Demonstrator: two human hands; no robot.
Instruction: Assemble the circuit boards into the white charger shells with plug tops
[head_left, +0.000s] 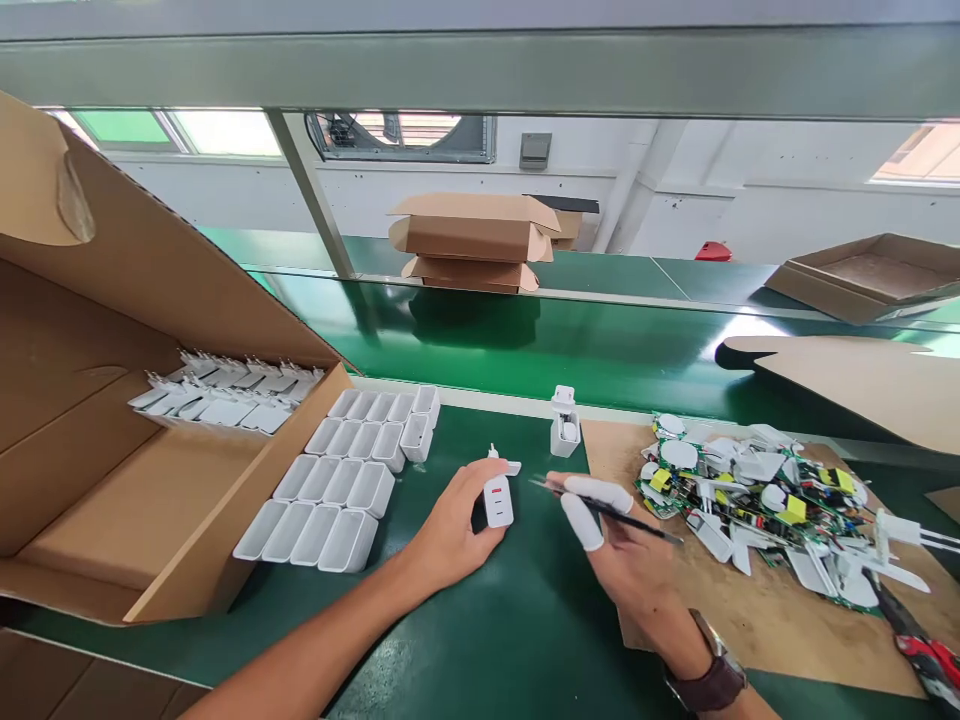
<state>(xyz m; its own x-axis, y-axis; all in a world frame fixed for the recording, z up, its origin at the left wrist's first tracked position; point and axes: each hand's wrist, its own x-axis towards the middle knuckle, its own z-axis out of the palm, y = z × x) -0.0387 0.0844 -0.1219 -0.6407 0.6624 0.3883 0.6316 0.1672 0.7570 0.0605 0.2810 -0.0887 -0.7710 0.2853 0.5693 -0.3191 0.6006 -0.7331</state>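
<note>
My left hand (450, 525) is closed round a white charger plug (498, 497), holding it upright on the green mat (487, 620). My right hand (622, 560) wears white finger cots on thumb and forefinger and pinches dark tweezers (600, 505), whose tip points left toward the charger. Another white charger part (564, 424) stands upright just behind them. Rows of empty white charger shells (345, 480) lie on the mat to the left. A heap of green circuit boards and white covers (757, 500) lies on a cardboard sheet (750, 620) at the right.
A large open cardboard box (97, 500) with several white plugs (225, 395) inside stands at the left. A green conveyor belt (525, 340) runs behind the mat, with cardboard boxes (472, 240) beyond. A red-handled tool (919, 645) lies at the far right.
</note>
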